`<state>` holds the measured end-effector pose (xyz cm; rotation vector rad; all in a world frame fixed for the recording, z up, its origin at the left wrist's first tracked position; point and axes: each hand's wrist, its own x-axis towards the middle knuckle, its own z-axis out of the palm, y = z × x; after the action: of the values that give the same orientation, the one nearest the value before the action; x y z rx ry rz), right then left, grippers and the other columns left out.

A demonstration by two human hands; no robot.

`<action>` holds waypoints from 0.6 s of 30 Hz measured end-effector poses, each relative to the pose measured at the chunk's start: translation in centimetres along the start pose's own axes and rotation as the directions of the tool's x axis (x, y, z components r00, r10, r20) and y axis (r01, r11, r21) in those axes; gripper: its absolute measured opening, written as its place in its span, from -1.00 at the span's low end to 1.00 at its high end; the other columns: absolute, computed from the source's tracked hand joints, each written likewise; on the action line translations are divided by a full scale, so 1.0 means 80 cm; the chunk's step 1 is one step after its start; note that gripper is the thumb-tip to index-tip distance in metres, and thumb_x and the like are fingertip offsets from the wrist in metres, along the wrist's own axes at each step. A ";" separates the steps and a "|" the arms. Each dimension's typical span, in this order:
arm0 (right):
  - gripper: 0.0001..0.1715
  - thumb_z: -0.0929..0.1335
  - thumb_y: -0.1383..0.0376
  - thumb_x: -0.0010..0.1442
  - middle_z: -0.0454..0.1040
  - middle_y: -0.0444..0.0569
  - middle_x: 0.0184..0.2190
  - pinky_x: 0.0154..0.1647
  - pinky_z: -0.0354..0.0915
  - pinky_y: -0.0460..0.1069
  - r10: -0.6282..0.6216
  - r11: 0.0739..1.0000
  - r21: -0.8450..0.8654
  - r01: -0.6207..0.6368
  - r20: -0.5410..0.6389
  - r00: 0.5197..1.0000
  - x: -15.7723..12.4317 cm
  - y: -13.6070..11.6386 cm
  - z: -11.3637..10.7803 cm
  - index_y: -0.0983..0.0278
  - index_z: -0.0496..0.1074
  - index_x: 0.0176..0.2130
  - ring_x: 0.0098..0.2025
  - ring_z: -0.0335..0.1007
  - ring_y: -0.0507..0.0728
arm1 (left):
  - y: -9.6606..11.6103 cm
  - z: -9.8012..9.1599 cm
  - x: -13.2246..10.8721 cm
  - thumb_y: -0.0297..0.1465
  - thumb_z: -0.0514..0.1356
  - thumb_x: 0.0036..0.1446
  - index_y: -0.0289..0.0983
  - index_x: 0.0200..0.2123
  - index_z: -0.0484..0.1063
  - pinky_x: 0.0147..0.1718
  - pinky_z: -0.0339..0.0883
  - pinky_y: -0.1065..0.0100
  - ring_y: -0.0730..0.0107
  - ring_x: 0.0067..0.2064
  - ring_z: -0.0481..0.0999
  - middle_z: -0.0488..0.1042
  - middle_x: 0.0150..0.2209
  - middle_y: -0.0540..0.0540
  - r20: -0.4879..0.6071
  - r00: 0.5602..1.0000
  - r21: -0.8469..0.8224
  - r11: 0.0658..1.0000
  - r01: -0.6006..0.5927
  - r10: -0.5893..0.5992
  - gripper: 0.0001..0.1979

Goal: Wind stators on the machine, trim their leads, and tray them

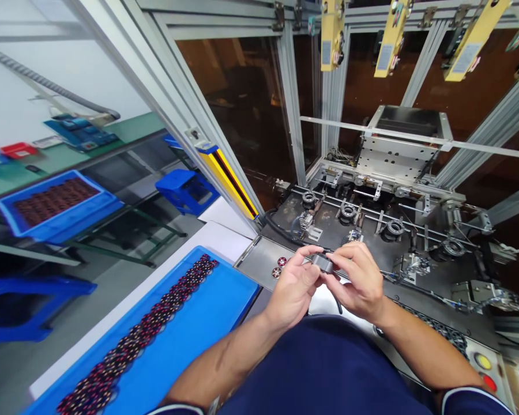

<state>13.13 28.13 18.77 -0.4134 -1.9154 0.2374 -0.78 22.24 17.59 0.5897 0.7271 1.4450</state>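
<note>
Just in front of my body, both hands hold one small grey metal ring-shaped part [322,263] between them. My left hand [294,285] grips its left side with thumb and fingers. On the other side, my right hand [358,280] pinches it with the fingertips. The fingers cover part of it, so its full shape is hidden. Close to my left hand, a few small red-and-black round parts [277,272] lie on a metal plate [259,259]. Beyond the hands stands a machine bed [328,230] with several round fixtures [348,213] in a row.
At left, a blue tray [190,340] holds a long band of red-and-black round parts [155,323]. A yellow light-curtain post [231,181] stands by the machine frame. Yellow units [332,37] hang overhead. Yellow and red buttons [484,362] sit at lower right. Blue stools [188,187] stand behind.
</note>
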 end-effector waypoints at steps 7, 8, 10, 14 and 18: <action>-0.75 0.32 0.30 0.36 0.43 0.10 0.15 0.08 0.44 0.19 0.287 0.849 0.311 -0.428 0.410 0.866 0.021 0.011 -0.033 0.16 0.58 -0.06 0.18 0.39 0.24 | 0.006 -0.012 0.007 -0.14 0.44 0.02 -0.23 -0.05 0.48 -0.32 0.42 0.34 0.33 -0.35 0.61 0.62 -0.33 -0.06 0.056 0.997 0.090 0.994 -0.057 0.052 -0.52; -0.76 0.32 0.27 0.37 0.43 0.08 0.16 0.11 0.44 0.17 0.318 0.784 0.347 -0.515 0.488 0.813 0.026 0.016 -0.036 0.17 0.61 -0.11 0.19 0.39 0.23 | 0.006 -0.014 0.007 -0.14 0.44 0.02 -0.24 -0.05 0.49 -0.33 0.42 0.33 0.32 -0.36 0.61 0.63 -0.33 -0.07 0.059 0.997 0.107 0.993 -0.056 0.050 -0.52; -0.74 0.34 0.19 0.36 0.44 0.07 0.17 0.09 0.47 0.14 0.331 0.636 0.402 -0.659 0.629 0.703 0.034 0.027 -0.037 0.21 0.63 -0.20 0.17 0.42 0.22 | 0.005 -0.018 0.007 -0.14 0.43 0.04 -0.24 -0.04 0.50 -0.33 0.42 0.31 0.29 -0.36 0.62 0.63 -0.33 -0.09 0.066 0.997 0.132 0.990 -0.054 0.046 -0.53; -0.56 0.33 0.04 0.36 0.40 0.12 0.21 0.04 0.48 0.08 0.198 0.449 0.434 -0.781 0.804 0.561 0.044 0.038 -0.026 0.30 0.61 -0.30 0.16 0.42 0.24 | 0.004 -0.028 0.007 -0.16 0.41 0.07 -0.22 -0.04 0.53 -0.34 0.42 0.31 0.27 -0.35 0.61 0.62 -0.30 -0.12 0.119 0.992 0.147 0.987 -0.064 0.047 -0.58; -0.43 0.23 -0.05 0.39 0.37 0.15 0.24 0.08 0.46 0.10 0.051 0.468 0.428 -0.773 0.860 0.507 0.048 0.036 -0.006 0.33 0.55 -0.29 0.15 0.44 0.24 | 0.010 -0.042 0.003 -0.11 0.41 0.05 -0.21 -0.07 0.55 -0.38 0.45 0.31 0.29 -0.36 0.59 0.58 -0.09 -0.21 0.119 0.992 0.211 0.975 -0.064 0.040 -0.56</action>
<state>12.80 32.30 21.20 -0.2076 -2.1634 1.8988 -3.85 22.31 15.98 0.8563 0.7872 1.3780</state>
